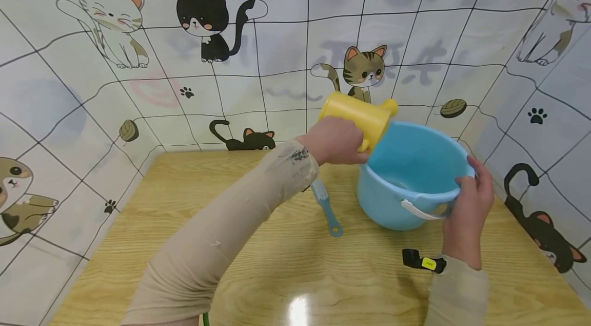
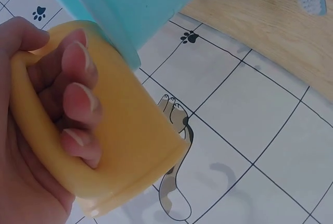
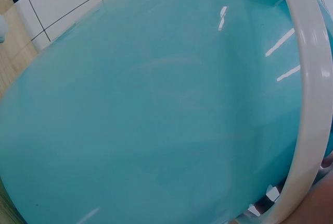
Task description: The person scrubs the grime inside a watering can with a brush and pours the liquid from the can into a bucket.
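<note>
In the head view my left hand (image 1: 336,140) grips a yellow plastic cup (image 1: 353,110) and holds it tipped, mouth down, at the left rim of a light blue bucket (image 1: 390,205). The left wrist view shows the fingers (image 2: 80,104) curled through the handle of the cup (image 2: 125,114). My right hand (image 1: 470,208) grips the bucket's right rim, thumb inside view and fingers over the edge. The bucket tilts slightly. Its white carry handle (image 1: 417,210) hangs down in front. In the right wrist view the bucket wall (image 3: 156,104) fills most of the picture.
A blue brush (image 1: 329,208) with white bristles lies on the wooden tabletop (image 1: 258,264), left of the bucket. Walls (image 1: 286,49) printed with cats and grid lines stand behind and on both sides. A bit of green (image 1: 205,319) shows at the bottom edge.
</note>
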The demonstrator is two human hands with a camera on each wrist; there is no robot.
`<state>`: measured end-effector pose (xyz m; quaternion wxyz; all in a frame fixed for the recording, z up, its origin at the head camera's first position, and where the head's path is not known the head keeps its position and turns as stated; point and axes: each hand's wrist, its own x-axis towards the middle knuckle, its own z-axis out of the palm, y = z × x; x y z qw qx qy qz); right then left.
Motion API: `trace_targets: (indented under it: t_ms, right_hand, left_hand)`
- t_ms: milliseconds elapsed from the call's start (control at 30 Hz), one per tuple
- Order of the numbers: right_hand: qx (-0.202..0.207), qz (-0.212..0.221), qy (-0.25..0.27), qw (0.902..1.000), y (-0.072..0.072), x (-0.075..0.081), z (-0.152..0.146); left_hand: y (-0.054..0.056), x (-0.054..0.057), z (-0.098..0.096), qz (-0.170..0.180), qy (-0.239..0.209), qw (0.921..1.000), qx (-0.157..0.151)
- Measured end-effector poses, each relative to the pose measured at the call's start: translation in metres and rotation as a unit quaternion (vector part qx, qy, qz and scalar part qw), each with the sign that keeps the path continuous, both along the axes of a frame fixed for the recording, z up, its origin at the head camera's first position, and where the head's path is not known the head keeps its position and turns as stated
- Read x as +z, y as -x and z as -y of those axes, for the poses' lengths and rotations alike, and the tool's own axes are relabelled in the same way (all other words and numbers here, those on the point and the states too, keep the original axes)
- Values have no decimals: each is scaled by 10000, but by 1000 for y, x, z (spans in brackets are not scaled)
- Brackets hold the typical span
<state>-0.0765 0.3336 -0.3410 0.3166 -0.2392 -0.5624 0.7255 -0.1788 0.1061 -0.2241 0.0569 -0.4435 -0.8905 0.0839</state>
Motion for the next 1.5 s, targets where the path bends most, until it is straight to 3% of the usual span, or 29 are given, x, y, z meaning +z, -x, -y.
trace_targets:
  t_ms: [267,467,1200,1500]
  right_hand:
    - [-7,30,-31,10000,0,-1,0]
    - [-18,-18,-72,10000,-1,-1,0]
    - [42,-78,-42,10000,1,0,5]
    - [-5,34,36,10000,1,-1,3]
  left_hand:
    - [-2,4,-2,131,303,9993,-168]
    - [-4,5,-7,44,446,9987,-259]
    - [-7,-1,-9,-82,716,9972,-208]
    - [-6,-3,-8,-208,803,9956,-429]
